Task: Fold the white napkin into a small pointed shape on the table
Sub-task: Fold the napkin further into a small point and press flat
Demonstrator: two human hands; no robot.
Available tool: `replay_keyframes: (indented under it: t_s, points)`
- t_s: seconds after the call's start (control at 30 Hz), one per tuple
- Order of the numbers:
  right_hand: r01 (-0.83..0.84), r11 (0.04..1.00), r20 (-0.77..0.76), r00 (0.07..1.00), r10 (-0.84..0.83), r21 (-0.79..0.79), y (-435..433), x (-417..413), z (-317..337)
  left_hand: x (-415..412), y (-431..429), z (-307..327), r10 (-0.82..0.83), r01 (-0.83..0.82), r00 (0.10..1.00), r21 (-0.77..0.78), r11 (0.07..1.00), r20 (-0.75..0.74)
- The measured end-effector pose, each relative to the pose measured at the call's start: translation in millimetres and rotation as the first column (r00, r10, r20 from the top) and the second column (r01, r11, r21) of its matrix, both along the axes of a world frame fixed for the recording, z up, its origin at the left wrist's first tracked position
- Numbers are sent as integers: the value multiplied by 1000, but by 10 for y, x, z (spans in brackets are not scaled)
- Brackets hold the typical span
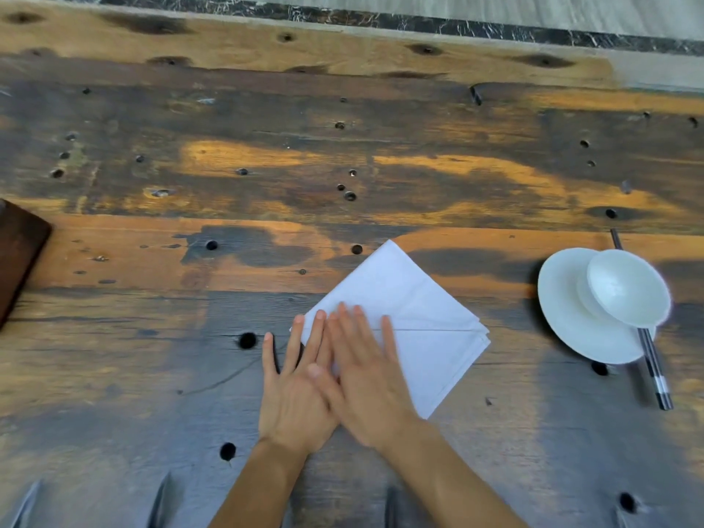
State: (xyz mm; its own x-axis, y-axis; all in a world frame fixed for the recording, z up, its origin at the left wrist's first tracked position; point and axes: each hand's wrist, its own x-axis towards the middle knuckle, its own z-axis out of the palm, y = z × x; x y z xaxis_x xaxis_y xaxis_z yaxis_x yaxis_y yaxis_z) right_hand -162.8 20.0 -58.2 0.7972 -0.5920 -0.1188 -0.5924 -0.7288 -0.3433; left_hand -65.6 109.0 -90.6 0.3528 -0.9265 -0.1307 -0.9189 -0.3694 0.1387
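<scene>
The white napkin point(411, 306) lies flat on the worn wooden table point(266, 177), turned like a diamond with one corner pointing away from me. A straight crease or edge runs across its middle. My left hand point(293, 386) rests palm down with fingers spread on the napkin's left corner and the table beside it. My right hand point(365, 375) lies flat on the napkin's lower left part, overlapping the left hand. Neither hand grips the cloth; both press on it.
A white plate point(564, 322) with a white bowl point(628, 287) tilted on it stands to the right. Dark chopsticks point(653, 360) lie under the plate's right side. A dark brown board point(19, 253) sits at the left edge. The table's far edge runs along the top.
</scene>
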Motion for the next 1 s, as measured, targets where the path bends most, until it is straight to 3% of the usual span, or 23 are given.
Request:
replay_keyframes:
  t_s: [0.1,0.3,0.5,1.0]
  points:
    - [-18,996,-38,999,22,91,113,257,1,43,16,-47,-69,66,995,43,997,67]
    - [58,990,-77,996,-48,127,102,157,-26,7,30,-55,-33,26,996,80,996,79]
    - [141,975,-175,978,-110,172,38,13,61,-15,-4,-47,39,-39,999,1,999,16]
    - [281,960,-324,907,-268,-7,-662,-1103,47,-37,-38,15,94,-97,994,-58,994,-47]
